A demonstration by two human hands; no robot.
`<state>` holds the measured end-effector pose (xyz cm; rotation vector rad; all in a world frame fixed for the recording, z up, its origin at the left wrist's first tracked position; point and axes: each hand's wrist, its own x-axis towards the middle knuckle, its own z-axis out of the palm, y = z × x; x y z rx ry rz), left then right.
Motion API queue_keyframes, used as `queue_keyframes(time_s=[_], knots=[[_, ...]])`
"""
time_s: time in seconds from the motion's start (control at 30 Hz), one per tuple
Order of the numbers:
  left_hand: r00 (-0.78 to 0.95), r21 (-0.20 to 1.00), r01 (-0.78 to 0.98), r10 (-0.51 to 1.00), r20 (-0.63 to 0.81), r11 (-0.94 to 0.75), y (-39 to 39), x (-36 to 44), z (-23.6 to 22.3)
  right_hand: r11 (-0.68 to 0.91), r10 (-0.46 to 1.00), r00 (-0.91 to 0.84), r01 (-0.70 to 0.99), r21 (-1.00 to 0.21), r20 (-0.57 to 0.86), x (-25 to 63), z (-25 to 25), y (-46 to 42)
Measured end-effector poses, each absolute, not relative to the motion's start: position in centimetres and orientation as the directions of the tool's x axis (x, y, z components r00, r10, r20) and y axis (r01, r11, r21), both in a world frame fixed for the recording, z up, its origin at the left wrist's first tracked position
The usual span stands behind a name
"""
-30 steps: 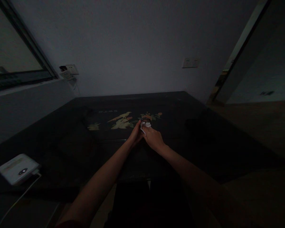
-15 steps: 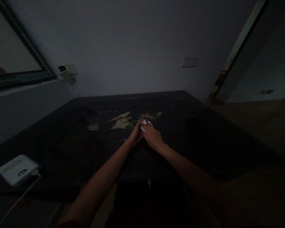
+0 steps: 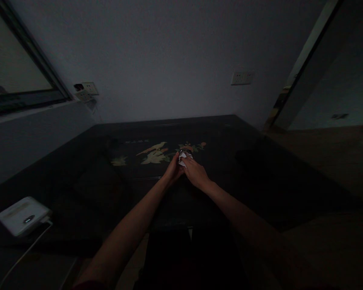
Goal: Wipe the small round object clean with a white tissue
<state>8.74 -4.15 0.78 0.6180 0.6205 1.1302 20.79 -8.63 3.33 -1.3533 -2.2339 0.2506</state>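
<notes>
Both hands meet over the middle of a dark table [image 3: 181,207]. My right hand [image 3: 196,173] is closed on a crumpled white tissue [image 3: 184,160] and presses it against a small dark object with a shiny rim [image 3: 186,151]. My left hand [image 3: 173,171] wraps round the left side of that same object. Its kind is too dim and too covered to make out. Beneath and beyond the hands lies a painted bird-and-flower picture [image 3: 154,155] on the tabletop.
A white box-like device [image 3: 24,215] with a cable sits at the table's left front. Behind the table rises a pale wall with a double socket [image 3: 242,78] and another socket [image 3: 90,88] by the window [image 3: 18,56]. A doorway edge stands at the right.
My right hand and the tissue have shifted very slightly against the dark object. The left hand stays in place.
</notes>
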Motion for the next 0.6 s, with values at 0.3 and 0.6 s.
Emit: queue_keyframes(time_s=[0.3, 0.6], knots=[[0.268, 0.752, -0.589, 0.950, -0.162, 0.295, -4.73, 8.75, 1.53, 0.552, 0.831, -0.444, 0.739, -0.387, 0.336, 21.40, 3.51, -8.41], [0.295, 0.736, -0.603, 0.943, -0.153, 0.308, -4.61, 8.68, 1.31, 0.536, 0.837, -0.431, 0.770, -0.347, 0.337, 21.33, 3.97, -8.73]])
